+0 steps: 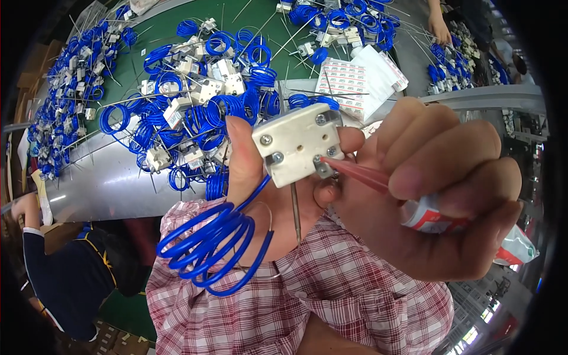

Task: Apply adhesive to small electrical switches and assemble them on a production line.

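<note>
From my remote seat, I see the left hand [278, 216] holding a cream-coloured, hard rectangular block with metal screw terminals [299, 164], raised above the lap, its screw face turned toward the camera. That grip is closed on the block: the thumb lies along its left edge, and fingertips show at its right edge. A springy coil of blue insulated tubing [210, 234] hangs to the lower left, and a slim, straight metal rod [296, 213] points down beneath the block.

The right hand [452, 168] is curled firmly round a red-and-white tube [435, 220]; its translucent red tapered nozzle [358, 173] ends at a lower screw. I cannot tell whether they touch.

I judge the block light, rigid and possibly brittle, so I would take it by its side edges, clear of the screws. The coil looks flexible and apt to swing; the rod could bend, so I would not lift by either. Similar blue-coiled units [228, 106] lie heaped on the green-and-metal tabletop [171, 25] beyond.
</note>
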`<state>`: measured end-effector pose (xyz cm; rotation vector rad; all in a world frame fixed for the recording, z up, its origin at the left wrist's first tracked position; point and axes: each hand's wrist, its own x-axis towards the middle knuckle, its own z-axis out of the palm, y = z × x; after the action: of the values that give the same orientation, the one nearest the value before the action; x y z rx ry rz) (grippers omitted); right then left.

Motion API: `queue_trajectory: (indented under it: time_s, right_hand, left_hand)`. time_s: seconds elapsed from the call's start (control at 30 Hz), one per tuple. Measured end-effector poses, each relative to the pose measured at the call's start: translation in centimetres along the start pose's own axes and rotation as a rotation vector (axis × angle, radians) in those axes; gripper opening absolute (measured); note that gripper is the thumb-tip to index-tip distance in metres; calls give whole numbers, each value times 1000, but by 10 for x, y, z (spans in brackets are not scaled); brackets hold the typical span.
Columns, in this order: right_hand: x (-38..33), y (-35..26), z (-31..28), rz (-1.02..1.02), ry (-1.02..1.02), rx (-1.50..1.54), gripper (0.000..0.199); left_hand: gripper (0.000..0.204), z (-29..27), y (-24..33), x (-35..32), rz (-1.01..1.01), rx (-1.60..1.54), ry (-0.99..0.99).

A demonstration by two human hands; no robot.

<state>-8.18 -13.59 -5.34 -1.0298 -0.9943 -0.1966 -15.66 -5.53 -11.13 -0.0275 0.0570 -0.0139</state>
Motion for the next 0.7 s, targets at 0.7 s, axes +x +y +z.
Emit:
queue_trajectory:
  time_s: [0.7]
  right_hand:
    - [-9, -6, 5, 136, -140, -71, 34]
  left_hand:
    - [77, -6, 4, -8, -11, -256, -115]
